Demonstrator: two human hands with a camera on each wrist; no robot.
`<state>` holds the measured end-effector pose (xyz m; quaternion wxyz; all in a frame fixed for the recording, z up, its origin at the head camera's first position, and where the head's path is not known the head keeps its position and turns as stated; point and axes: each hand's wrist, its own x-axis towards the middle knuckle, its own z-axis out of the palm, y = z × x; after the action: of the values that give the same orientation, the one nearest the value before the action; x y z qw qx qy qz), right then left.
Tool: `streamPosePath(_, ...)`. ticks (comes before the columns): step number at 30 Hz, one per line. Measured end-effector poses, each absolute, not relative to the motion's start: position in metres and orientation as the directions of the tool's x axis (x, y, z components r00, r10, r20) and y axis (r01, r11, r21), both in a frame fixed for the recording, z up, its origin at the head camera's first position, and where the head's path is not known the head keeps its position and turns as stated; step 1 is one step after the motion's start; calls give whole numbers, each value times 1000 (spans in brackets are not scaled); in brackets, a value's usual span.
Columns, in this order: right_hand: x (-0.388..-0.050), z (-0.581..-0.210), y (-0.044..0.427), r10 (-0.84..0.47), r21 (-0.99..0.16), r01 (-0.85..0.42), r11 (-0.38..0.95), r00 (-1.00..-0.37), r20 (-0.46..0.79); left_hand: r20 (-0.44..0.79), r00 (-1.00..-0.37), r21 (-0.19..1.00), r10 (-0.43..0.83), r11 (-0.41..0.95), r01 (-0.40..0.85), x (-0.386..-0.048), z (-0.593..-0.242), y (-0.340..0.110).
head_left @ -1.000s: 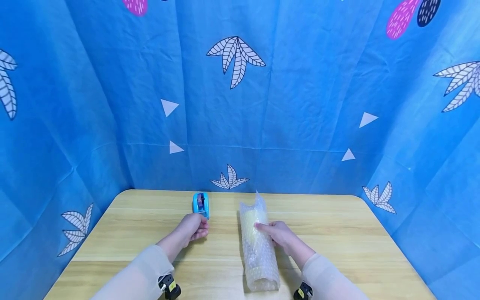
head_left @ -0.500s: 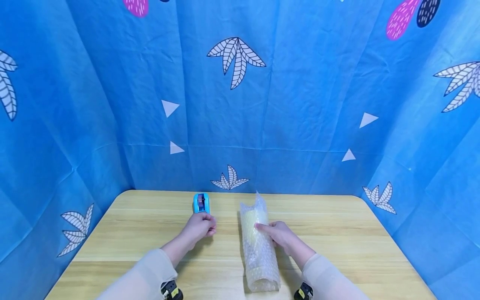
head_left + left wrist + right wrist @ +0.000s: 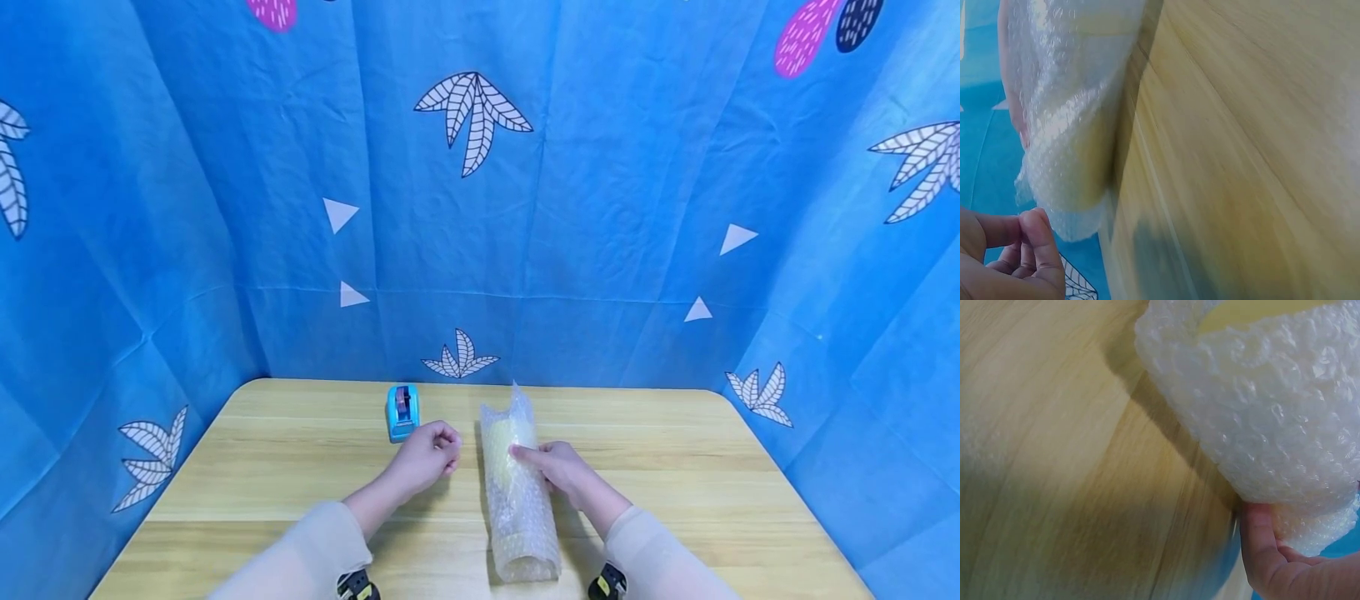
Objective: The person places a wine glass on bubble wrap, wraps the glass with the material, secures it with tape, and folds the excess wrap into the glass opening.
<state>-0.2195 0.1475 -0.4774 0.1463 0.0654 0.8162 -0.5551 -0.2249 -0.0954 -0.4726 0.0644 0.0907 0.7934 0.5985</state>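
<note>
A pale yellow cylindrical thing wrapped in clear bubble wrap [image 3: 519, 517] lies lengthwise on the table; its exact kind is hidden by the wrap. My right hand [image 3: 566, 473] holds it from the right, thumb on top and fingers partly out of sight beneath; in the right wrist view this hand [image 3: 1285, 569] touches the wrap's edge. To the left, my left hand [image 3: 429, 454] pinches thumb and forefinger together, apart from the roll. Any piece of tape at those fingertips [image 3: 1036, 220] is too thin to make out. Behind this hand stands a small blue tape dispenser [image 3: 403, 414].
The light wooden table [image 3: 660, 450] has rounded far corners. A blue patterned curtain [image 3: 615, 208] hangs behind it and along both sides. The wrapped roll casts a shadow on the wood in the wrist views.
My left hand has moved from the front of the tape dispenser rightward toward the wrapped roll, its fingertips kept together, uncovering the dispenser. My right hand and the roll have stayed put.
</note>
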Motion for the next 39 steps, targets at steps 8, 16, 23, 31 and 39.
streamPosePath(8,-220,-479,147,-58,-887,253,386,-953,-297,42,-963,949,266,292,122,-226,-465,-78)
streamPosePath(16,-222,-479,148,-60,-888,257,381,-952,-301,25,-937,955,350,268,125,-228,-456,-56)
streamPosePath(23,-222,-479,147,-55,-886,254,387,-953,-297,84,-913,898,399,367,243,-233,-456,-45)
streamPosePath(31,-221,-479,147,-63,-882,246,402,-953,-295,194,-864,764,465,481,431,-239,-463,-41)
streamPosePath(39,-222,-480,146,-64,-887,242,393,-955,-289,224,-851,618,475,606,501,-244,-466,-37)
